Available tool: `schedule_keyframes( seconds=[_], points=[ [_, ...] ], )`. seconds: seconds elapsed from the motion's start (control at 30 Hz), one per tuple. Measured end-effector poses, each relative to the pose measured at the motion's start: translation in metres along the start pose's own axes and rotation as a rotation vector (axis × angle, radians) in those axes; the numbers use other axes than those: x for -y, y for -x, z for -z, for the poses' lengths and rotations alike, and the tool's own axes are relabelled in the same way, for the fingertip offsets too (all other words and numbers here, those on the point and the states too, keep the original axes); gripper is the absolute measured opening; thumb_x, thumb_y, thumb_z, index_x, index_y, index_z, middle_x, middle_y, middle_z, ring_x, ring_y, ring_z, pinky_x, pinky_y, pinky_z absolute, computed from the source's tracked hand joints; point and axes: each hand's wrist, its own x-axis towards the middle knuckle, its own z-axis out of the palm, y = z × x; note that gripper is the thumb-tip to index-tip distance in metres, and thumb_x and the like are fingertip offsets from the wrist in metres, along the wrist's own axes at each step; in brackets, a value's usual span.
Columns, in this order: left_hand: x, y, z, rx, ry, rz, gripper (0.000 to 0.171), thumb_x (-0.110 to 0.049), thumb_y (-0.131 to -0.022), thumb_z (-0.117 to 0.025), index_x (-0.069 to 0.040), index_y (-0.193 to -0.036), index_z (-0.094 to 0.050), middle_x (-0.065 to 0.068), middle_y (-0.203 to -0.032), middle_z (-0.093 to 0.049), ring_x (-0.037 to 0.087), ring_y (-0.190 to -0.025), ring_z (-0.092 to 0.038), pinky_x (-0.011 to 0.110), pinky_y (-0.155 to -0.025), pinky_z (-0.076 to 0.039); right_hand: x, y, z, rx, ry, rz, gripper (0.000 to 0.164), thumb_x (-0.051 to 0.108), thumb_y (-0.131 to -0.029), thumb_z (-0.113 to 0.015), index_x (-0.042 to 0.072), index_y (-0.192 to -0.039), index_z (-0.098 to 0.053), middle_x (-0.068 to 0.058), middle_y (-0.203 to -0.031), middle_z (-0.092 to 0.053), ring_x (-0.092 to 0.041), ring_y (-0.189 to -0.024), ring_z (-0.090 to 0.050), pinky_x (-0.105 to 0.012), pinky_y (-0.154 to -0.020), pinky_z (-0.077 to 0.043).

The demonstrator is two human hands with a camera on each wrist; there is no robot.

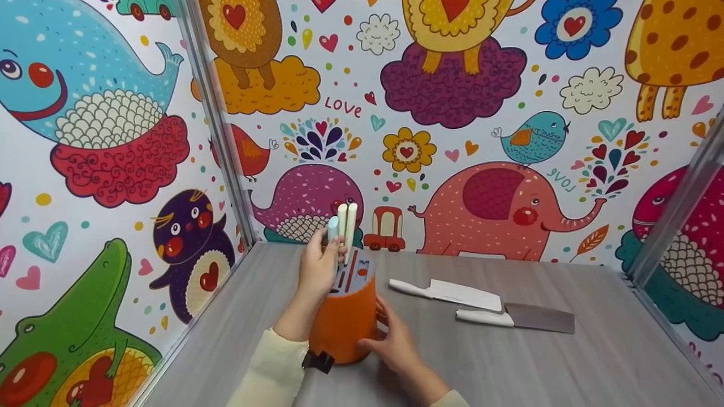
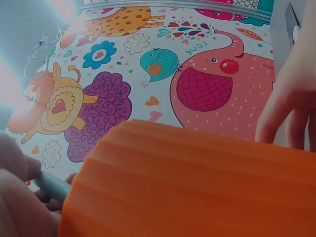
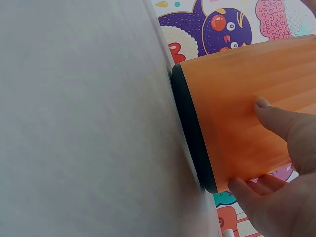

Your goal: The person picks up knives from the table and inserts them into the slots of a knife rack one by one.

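An orange knife block with a slotted grey top stands upright on the table, its dark base showing in the right wrist view. My left hand is at the top of it, thumb and fingers round a light-blue-handled knife whose lower part is hidden. Two cream handles rise right beside those fingers. Low on the block's right side, my right hand holds it, with the thumb on the near face and the fingers round the far side.
To the right on the grey table lie a white cleaver and, just in front of it, a grey-bladed cleaver with a white handle. Printed cartoon panels wall the back and sides.
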Motion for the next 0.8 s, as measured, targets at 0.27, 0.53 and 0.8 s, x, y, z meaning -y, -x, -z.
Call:
schedule_keyframes(
  seconds=[0.27,0.53,0.8],
  points=[
    [0.029,0.027,0.016,-0.298,-0.156,-0.273,0.050,-0.021,-0.094,-0.066,-0.008,-0.138,-0.048,0.011,-0.131,-0.059,0.023,-0.120,-0.058,0.045,-0.104,-0.050,0.000,0.000,0.000,0.003,0.015,0.017,0.097,0.023,-0.072,-0.088,0.044,-0.149,-0.032,-0.005,-0.154,-0.044,-0.033,-0.138,-0.046,-0.051,-0.110,-0.043],
    [0.097,0.041,0.029,-0.162,-0.187,-0.355,0.095,-0.038,-0.079,-0.076,-0.010,-0.154,-0.025,0.012,-0.156,-0.035,0.031,-0.141,-0.037,0.058,-0.114,-0.035,0.002,-0.001,0.001,-0.003,-0.004,-0.001,0.098,0.025,-0.073,-0.088,0.042,-0.151,-0.031,-0.004,-0.155,-0.043,-0.033,-0.140,-0.044,-0.050,-0.109,-0.044],
    [0.137,0.042,0.042,0.101,0.062,-0.201,0.111,-0.061,-0.075,-0.076,-0.027,-0.159,-0.012,0.005,-0.163,-0.027,0.026,-0.143,-0.037,0.050,-0.118,-0.031,0.005,0.001,-0.003,-0.005,0.003,-0.047,0.099,0.028,-0.072,-0.088,0.044,-0.150,-0.030,-0.001,-0.155,-0.043,-0.030,-0.140,-0.045,-0.049,-0.111,-0.042]
  ],
)
